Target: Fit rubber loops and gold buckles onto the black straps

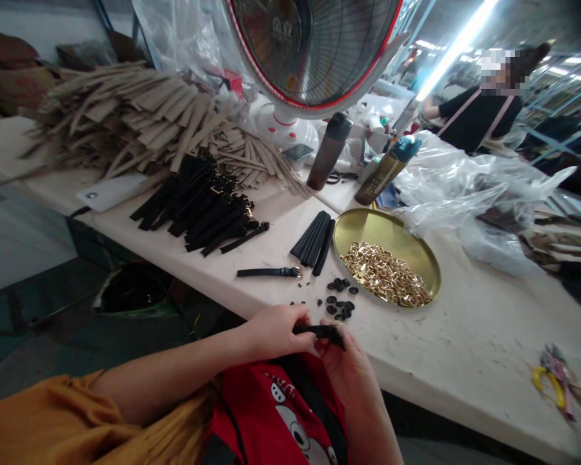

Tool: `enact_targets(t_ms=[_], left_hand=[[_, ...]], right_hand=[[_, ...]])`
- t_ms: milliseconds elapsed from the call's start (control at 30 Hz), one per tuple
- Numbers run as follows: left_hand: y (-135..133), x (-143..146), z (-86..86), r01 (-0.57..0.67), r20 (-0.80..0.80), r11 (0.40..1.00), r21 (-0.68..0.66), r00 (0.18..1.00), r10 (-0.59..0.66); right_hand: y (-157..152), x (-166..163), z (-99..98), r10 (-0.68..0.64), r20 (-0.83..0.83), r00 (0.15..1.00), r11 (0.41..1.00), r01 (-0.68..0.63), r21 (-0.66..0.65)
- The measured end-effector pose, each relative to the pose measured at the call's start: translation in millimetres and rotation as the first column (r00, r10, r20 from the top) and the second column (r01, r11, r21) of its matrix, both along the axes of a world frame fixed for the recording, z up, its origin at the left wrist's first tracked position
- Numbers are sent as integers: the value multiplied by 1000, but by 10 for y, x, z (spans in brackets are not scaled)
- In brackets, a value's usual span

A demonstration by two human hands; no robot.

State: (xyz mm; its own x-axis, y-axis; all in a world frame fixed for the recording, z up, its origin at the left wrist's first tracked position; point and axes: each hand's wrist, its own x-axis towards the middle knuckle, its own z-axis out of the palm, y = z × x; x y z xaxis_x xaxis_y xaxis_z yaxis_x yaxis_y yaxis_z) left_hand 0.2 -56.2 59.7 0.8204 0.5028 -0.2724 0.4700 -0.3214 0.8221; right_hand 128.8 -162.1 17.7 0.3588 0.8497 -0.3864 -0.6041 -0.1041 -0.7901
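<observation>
Left hand and right hand close together at the near edge of the counter, over red printed cloth. Work piece: short black strap, held up between the two hands. Left fingers pinch its left end; right fingers are closed on the other end, a gold glint just above. Exact fingertip placement on the right: partly hidden, I cannot tell.

Just beyond the hands: small black loops, loosely clustered. To their left, one buckled strap lying flat, alone. Behind, a fanned bundle of black strips right beside a round gold-toned tray; small gold buckles heaped in its near part.

Farther left: pile of black straps, tan strips heaped behind. Red-rimmed fan at the back. Far right: yellow-handled pliers, well apart from the hands. Background: another person, dark top.
</observation>
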Motion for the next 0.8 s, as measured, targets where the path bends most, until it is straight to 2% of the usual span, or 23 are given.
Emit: enact_targets(t_ms=[100,167,233,300,400,467,533,667,733,800], left_hand=[[-24,-46,32,-6,37,999,-38,999,7],[-37,-63,18,0,75,993,-117,997,9],[-43,-65,-19,2,90,984,-178,996,14],[-40,-57,-70,5,100,978,-210,995,17],[-23,-35,-155,14,112,962,-273,994,17],[-12,-18,-207,20,124,931,-363,992,28],[-7,5,-248,19,146,872,-489,987,60],[-9,62,-284,-33,177,710,-703,959,220],[-1,86,-281,-57,169,680,-731,950,262],[14,102,-269,-64,146,682,-728,958,246]], right_hand=[[22,1,-28,-89,248,965,995,97,-20],[36,-9,-44,-101,454,885,990,133,-39],[38,-16,-52,-88,549,831,989,141,-55],[26,-14,-54,-8,523,852,993,67,-94],[-5,6,-61,135,395,909,986,-83,-145],[-11,18,-69,153,333,931,983,-108,-150],[5,21,-77,124,277,953,987,-90,-132],[70,12,-89,95,57,994,992,-90,-91],[84,21,-97,92,55,994,991,-86,-102],[74,53,-106,117,186,976,985,-91,-143]])
